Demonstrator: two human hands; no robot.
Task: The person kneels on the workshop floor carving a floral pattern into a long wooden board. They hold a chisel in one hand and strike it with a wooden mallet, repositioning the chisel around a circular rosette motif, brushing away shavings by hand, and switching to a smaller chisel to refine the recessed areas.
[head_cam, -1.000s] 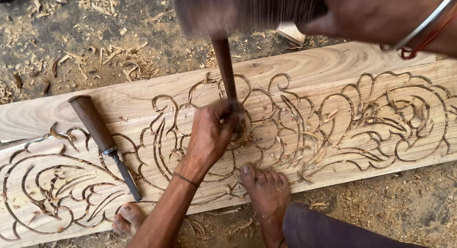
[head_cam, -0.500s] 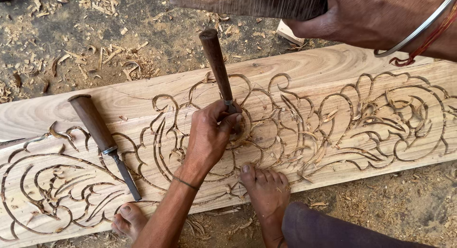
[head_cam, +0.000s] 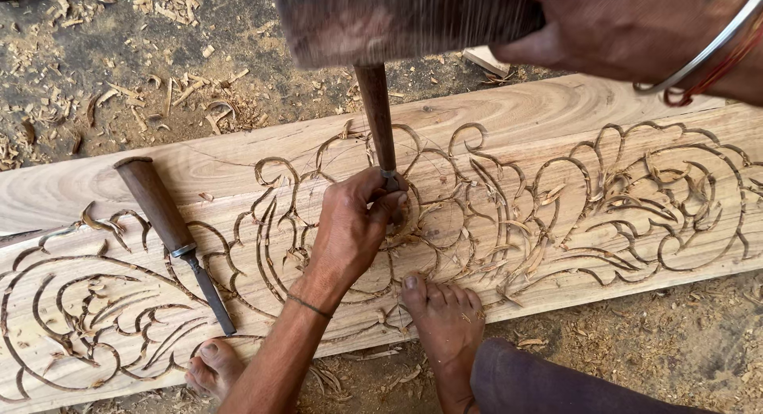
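Note:
A long pale wooden plank (head_cam: 517, 112) carved with scrolling leaf patterns lies across the ground. My left hand (head_cam: 354, 223) grips a chisel (head_cam: 377, 116) with a dark wooden handle, its tip set into the carving near the plank's middle. My right hand (head_cam: 636, 32), wearing a metal bangle and red thread, holds a blurred wooden mallet (head_cam: 397, 21) right on top of the chisel's handle end. A second chisel (head_cam: 171, 235) with a brown handle lies loose on the plank to the left.
My bare feet rest against the plank's near edge, one (head_cam: 441, 319) below my left hand, the other (head_cam: 214, 366) further left. Wood shavings (head_cam: 159, 96) litter the dirt ground beyond the plank.
The mallet rose clear of the chisel half a second ago and has come back down onto its handle. My left hand stays on the chisel at the same spot.

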